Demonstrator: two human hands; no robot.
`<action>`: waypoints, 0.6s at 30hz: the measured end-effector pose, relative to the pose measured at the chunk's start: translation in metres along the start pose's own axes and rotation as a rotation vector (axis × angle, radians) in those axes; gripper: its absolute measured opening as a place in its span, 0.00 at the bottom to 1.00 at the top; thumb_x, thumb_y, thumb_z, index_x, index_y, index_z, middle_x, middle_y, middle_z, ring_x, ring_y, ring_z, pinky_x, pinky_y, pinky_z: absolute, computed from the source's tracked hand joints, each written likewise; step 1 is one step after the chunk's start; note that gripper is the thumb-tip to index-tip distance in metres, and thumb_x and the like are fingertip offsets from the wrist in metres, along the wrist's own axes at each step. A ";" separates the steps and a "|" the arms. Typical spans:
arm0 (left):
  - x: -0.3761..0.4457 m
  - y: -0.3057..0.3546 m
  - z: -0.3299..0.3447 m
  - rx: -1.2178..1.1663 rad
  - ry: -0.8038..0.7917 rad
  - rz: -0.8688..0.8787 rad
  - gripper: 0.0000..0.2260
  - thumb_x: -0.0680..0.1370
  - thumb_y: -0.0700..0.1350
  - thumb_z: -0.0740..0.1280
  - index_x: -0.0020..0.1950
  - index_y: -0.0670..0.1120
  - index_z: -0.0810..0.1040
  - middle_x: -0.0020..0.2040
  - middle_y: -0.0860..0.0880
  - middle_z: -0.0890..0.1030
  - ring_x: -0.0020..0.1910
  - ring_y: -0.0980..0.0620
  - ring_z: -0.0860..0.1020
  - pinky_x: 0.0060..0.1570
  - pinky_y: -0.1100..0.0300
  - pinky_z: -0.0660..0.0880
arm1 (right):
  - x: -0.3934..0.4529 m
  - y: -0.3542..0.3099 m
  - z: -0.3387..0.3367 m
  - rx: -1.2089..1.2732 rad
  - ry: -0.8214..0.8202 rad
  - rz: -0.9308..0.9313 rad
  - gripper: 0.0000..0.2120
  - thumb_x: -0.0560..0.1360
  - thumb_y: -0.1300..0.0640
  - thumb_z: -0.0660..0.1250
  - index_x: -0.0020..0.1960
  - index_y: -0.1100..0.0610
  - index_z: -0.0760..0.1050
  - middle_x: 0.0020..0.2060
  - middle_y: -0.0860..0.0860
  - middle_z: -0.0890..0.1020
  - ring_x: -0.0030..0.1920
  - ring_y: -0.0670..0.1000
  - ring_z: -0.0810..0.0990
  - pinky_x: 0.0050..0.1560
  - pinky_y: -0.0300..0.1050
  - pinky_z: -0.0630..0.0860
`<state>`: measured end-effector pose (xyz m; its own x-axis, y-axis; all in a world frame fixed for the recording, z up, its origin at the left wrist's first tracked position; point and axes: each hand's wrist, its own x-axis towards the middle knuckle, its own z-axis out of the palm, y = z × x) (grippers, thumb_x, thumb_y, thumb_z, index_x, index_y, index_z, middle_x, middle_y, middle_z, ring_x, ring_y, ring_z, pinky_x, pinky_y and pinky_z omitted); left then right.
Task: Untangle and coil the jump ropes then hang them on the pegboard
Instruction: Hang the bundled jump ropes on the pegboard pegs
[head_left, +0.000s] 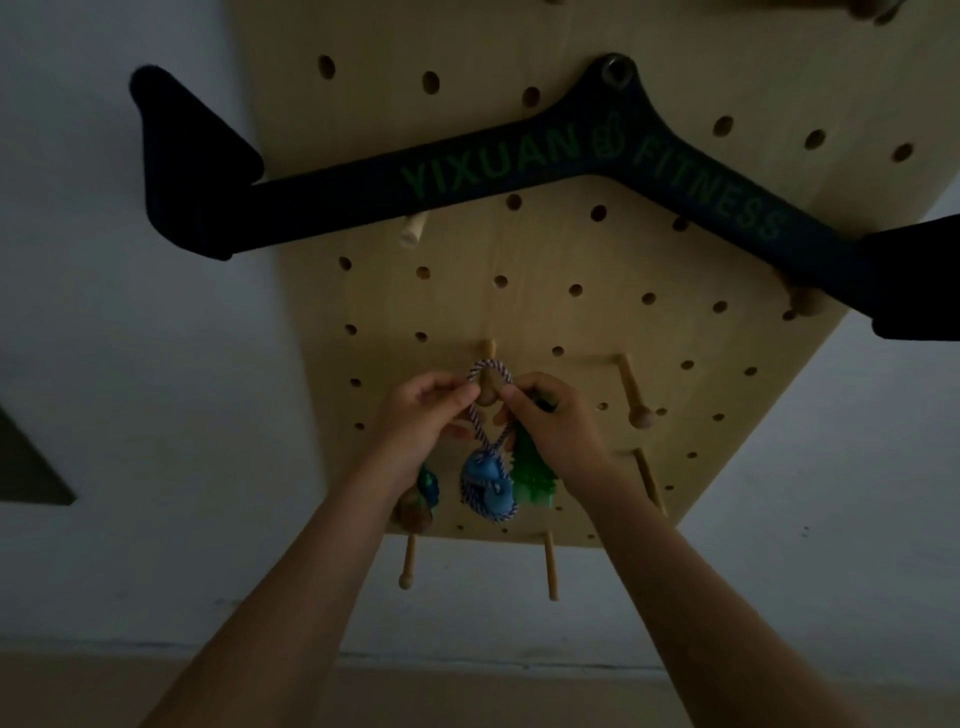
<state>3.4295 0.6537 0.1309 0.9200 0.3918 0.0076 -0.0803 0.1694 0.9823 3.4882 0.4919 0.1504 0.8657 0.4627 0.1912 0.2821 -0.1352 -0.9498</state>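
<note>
A blue-and-white braided jump rope (487, 441) loops over a wooden peg (487, 387) on the tan pegboard (571, 322). Its coil with blue handles (485, 480) hangs below the loop. My left hand (426, 415) pinches the left side of the loop. My right hand (553, 421) pinches the right side beside the peg. A green handle (530, 467) hangs under my right hand, and a teal one (428, 488) shows under my left wrist.
A black bar marked YIXUAN FITNESS (467, 182) hangs across the upper board. More wooden pegs (636, 395) stick out at the right and along the bottom edge (549, 566). A white wall (130, 364) surrounds the board. The scene is dim.
</note>
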 end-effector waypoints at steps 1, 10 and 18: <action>0.002 0.000 0.002 -0.008 0.001 -0.002 0.07 0.76 0.45 0.75 0.51 0.45 0.82 0.42 0.52 0.87 0.41 0.55 0.85 0.36 0.64 0.79 | 0.002 0.000 0.001 0.003 0.020 0.002 0.07 0.79 0.53 0.67 0.45 0.53 0.81 0.36 0.51 0.85 0.28 0.49 0.81 0.32 0.40 0.78; 0.004 -0.001 0.000 -0.048 0.002 -0.029 0.03 0.77 0.43 0.73 0.49 0.45 0.82 0.47 0.47 0.87 0.45 0.51 0.86 0.40 0.61 0.81 | 0.004 0.008 0.005 0.052 0.059 0.068 0.07 0.78 0.49 0.69 0.48 0.53 0.82 0.40 0.49 0.84 0.29 0.52 0.82 0.30 0.39 0.76; -0.033 0.005 -0.009 0.231 -0.181 0.071 0.08 0.72 0.49 0.78 0.42 0.63 0.84 0.40 0.59 0.85 0.37 0.63 0.82 0.34 0.68 0.76 | -0.025 0.002 0.011 0.105 0.087 0.179 0.34 0.59 0.28 0.74 0.49 0.52 0.69 0.40 0.53 0.81 0.40 0.54 0.84 0.42 0.52 0.82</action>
<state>3.3951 0.6493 0.1344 0.9703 0.2244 0.0907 -0.0764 -0.0714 0.9945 3.4631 0.4896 0.1415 0.9318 0.3614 0.0338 0.0804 -0.1147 -0.9901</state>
